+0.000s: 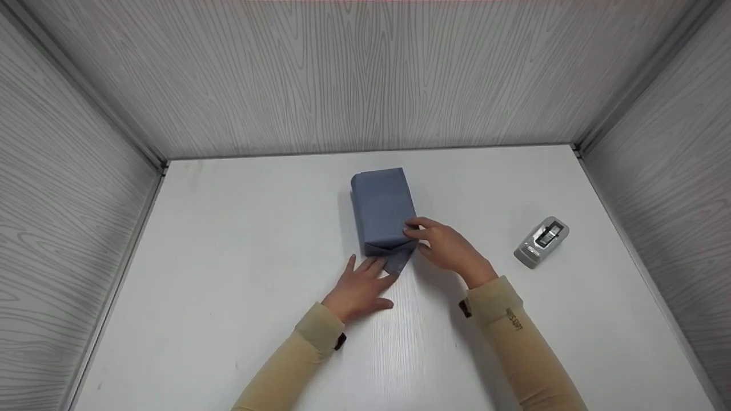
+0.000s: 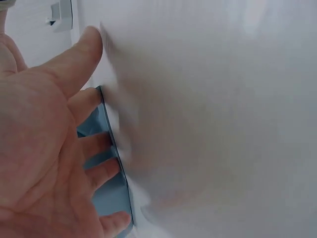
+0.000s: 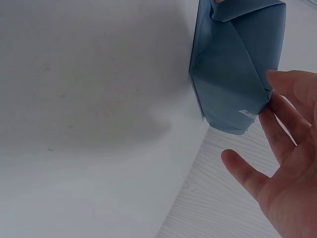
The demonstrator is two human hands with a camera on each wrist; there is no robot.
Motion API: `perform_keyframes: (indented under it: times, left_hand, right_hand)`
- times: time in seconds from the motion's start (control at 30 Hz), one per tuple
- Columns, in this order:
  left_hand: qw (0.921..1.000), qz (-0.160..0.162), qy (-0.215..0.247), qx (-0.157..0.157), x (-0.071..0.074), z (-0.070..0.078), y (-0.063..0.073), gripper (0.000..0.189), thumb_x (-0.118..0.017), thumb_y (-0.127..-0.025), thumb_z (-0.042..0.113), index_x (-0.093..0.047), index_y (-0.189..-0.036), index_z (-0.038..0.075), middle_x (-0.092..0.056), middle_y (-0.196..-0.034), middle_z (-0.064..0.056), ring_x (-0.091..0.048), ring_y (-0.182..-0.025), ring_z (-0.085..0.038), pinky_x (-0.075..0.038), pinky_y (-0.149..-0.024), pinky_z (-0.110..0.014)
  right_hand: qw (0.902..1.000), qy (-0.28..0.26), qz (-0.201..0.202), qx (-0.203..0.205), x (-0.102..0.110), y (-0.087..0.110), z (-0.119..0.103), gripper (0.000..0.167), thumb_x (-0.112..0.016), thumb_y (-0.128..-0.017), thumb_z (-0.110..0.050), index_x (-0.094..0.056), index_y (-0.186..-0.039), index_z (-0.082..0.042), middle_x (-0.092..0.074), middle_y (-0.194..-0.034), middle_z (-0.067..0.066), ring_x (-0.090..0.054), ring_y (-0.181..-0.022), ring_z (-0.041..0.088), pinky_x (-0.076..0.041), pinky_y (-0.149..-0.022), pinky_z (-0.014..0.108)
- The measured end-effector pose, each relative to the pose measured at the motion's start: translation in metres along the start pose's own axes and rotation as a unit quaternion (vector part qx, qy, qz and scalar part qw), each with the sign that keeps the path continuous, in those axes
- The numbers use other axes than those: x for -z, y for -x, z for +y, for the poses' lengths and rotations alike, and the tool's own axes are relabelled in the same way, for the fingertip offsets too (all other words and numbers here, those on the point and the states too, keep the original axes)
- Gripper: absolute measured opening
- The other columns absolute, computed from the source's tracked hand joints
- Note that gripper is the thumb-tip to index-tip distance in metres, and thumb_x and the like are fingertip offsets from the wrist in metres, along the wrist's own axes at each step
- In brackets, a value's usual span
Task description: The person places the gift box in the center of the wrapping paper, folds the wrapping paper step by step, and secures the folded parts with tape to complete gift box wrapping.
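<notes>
A box wrapped in blue-grey paper lies on the white surface, beyond the hands and around the middle; the wrapping hides whatever is inside. At its near end the paper is folded inward, and a tapering flap sticks out towards the person. The left hand has its fingers spread, the tips touching the paper at this end, thumb clear of it. The right hand has its fingers apart and fingertips resting on the box's right edge near the closest corner. A small pale strip shows on the wrapping. Well to the right lies a grey dispenser with a dark-framed window; its contents are too small to tell.
</notes>
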State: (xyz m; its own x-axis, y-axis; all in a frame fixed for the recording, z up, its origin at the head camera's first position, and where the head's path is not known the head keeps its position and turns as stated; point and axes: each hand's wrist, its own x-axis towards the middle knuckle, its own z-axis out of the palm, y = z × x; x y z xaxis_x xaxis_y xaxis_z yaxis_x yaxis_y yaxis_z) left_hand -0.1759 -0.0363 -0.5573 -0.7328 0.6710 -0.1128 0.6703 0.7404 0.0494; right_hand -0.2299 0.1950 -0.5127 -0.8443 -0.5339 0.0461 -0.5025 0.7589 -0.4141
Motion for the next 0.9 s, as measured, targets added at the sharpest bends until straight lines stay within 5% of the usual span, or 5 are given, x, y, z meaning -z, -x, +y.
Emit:
perform_keyframes:
  times: [0.17, 0.33, 0.6, 0.9]
  left_hand:
    - [0.9991, 0.025, -0.033, 0.0, -0.001, 0.007, -0.001, 0.065, -0.062, -0.087, 0.061, -0.055, -0.141, 0.024, -0.044, -0.144, -0.012, -0.04, -0.133, -0.033, -0.031, -0.106, -0.06]
    - [0.9995, 0.028, -0.014, -0.002, -0.002, 0.01, -0.004, 0.064, -0.062, -0.089, 0.059, -0.057, -0.139, 0.02, -0.048, -0.138, -0.013, -0.043, -0.129, -0.034, -0.035, -0.103, -0.057]
    - [0.9946, 0.102, -0.019, 0.008, 0.0, 0.003, -0.014, 0.024, -0.067, -0.093, 0.035, -0.071, -0.107, 0.016, -0.064, -0.107, -0.006, -0.06, -0.097, -0.027, -0.05, -0.077, -0.044]
    - [0.9882, 0.14, -0.058, 0.018, -0.003, 0.006, -0.022, 0.021, -0.076, -0.086, 0.035, -0.075, -0.094, 0.015, -0.067, -0.096, -0.005, -0.062, -0.086, -0.026, -0.052, -0.07, -0.041]
  right_hand:
    - [1.0, -0.008, -0.002, -0.005, 0.0, 0.0, -0.001, 0.042, -0.064, -0.093, 0.0, -0.061, -0.134, -0.008, -0.048, -0.145, 0.009, -0.046, -0.132, 0.029, -0.042, -0.102, 0.044]
    - [0.9999, -0.007, -0.005, -0.009, -0.001, 0.001, 0.0, 0.043, -0.064, -0.093, -0.001, -0.06, -0.135, -0.008, -0.047, -0.145, 0.009, -0.045, -0.133, 0.028, -0.041, -0.103, 0.042]
    - [0.9997, -0.014, 0.004, 0.017, -0.002, 0.004, -0.004, 0.036, -0.064, -0.092, 0.001, -0.065, -0.129, -0.004, -0.052, -0.139, 0.012, -0.047, -0.131, 0.03, -0.042, -0.103, 0.043]
    - [0.9989, -0.023, 0.02, 0.036, -0.003, 0.003, -0.006, 0.031, -0.066, -0.09, 0.002, -0.069, -0.121, -0.001, -0.057, -0.131, 0.014, -0.051, -0.126, 0.032, -0.042, -0.102, 0.043]
